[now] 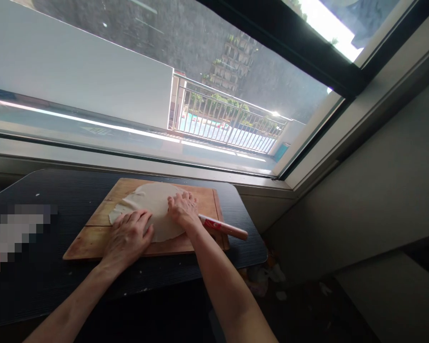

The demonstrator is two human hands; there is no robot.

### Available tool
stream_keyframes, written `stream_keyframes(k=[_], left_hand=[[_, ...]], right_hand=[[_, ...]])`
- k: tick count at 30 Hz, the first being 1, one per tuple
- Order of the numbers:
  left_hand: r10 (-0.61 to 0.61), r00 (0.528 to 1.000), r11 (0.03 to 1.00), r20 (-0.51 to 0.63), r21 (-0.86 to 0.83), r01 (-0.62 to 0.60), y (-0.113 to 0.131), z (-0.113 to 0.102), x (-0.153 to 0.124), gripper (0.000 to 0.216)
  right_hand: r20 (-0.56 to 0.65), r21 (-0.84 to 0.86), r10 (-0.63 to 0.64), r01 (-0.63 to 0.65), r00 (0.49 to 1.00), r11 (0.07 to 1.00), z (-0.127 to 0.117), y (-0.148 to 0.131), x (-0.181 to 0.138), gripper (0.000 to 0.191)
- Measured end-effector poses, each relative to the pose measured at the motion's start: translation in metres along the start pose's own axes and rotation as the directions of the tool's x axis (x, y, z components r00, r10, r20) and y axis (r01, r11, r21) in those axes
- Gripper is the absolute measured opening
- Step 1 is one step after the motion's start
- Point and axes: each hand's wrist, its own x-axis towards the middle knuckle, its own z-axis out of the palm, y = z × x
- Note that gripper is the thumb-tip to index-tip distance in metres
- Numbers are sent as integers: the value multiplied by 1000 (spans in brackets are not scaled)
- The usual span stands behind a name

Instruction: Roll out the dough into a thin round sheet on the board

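Note:
A thin, pale sheet of dough point(159, 209) lies spread on a wooden board point(93, 238), with an uneven, wrinkled left edge. My left hand point(128, 236) rests over the dough's near left part, fingers slightly bent and thumb apart. On the dough's right side lies my right hand point(184, 207), palm down with its fingers spread. Just right of that wrist, a rolling pin point(232, 231) with a red label sits aslant across the board, its handle end jutting past the right edge. The pin's other end is hidden by my right hand and forearm.
The board rests on a dark table point(50, 190) with a rounded right corner. Behind it runs a large window point(93, 105), with a railing point(229, 119) outside. A blurred patch point(14, 233) covers something at the left. Bags point(268, 276) lie on the floor at right.

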Motion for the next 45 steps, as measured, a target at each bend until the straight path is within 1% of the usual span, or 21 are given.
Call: stream_keyframes(k=[2,5,7,9,11,12,15,17,18,21,23,24,27,29,31,34,36,38,42,43,45], left_hand=[[0,1000,1000,3,-3,0,0,0,0,32],[-6,1000,1000,6,1,6,0,0,0,32],[-12,1000,1000,3,4,12,0,0,0,32],[-19,1000,1000,-3,0,19,1,0,1,31],[-27,1000,1000,0,-6,27,1,-1,2,31],[-30,1000,1000,3,-6,30,1,-1,2,31],[-22,1000,1000,17,8,22,1,-2,2,32],[-10,1000,1000,23,13,9,1,-3,2,31],[-7,1000,1000,23,11,7,1,-3,2,31],[-11,1000,1000,10,3,11,1,-2,2,32],[-16,1000,1000,5,-2,16,1,-2,1,33],[-18,1000,1000,6,-6,18,2,-2,1,32],[-16,1000,1000,11,-17,16,3,-4,1,31],[-11,1000,1000,16,-17,11,3,-6,1,31],[-11,1000,1000,17,-14,11,3,-6,1,31],[-30,999,999,15,-17,31,3,-5,2,32],[-41,999,999,16,-25,41,3,-5,2,32],[-40,999,999,20,-26,41,3,-5,1,32],[-21,999,1000,28,-18,22,2,-5,0,33],[-16,999,1000,30,-15,16,2,-5,0,32],[-13,999,1000,30,-9,13,3,-5,0,32]], right_hand=[[23,-5,-48,48,999,999,3,-1,-9,51],[-20,-23,-121,120,992,992,1,1,-9,51],[-32,-24,-89,89,995,996,-5,3,2,51],[0,-6,-1,1,1000,1000,-11,4,11,53],[27,9,34,-34,999,999,-11,3,10,55],[28,12,6,-7,1000,1000,-9,2,4,56],[26,14,-159,159,987,987,-2,0,-16,57],[32,14,-192,192,981,981,-2,1,-16,57],[37,15,-165,164,986,986,-4,2,-10,57],[69,35,2,-5,998,999,-13,6,17,59],[75,43,35,-38,997,998,-14,6,21,60],[64,36,4,-6,998,999,-11,5,17,60],[15,-6,-170,170,985,985,2,2,-12,58],[4,-29,-225,225,974,974,6,1,-22,56],[-1,-41,-182,182,983,982,2,3,-12,53],[30,-58,-78,80,996,995,-15,11,23,45],[60,-69,-76,80,995,994,-22,14,37,41],[59,-66,-103,107,993,992,-19,12,32,41],[2,-39,-177,176,984,984,2,3,-6,47],[-8,-37,-187,186,982,982,4,1,-10,48],[-13,-30,-160,160,987,987,2,2,-3,49]])
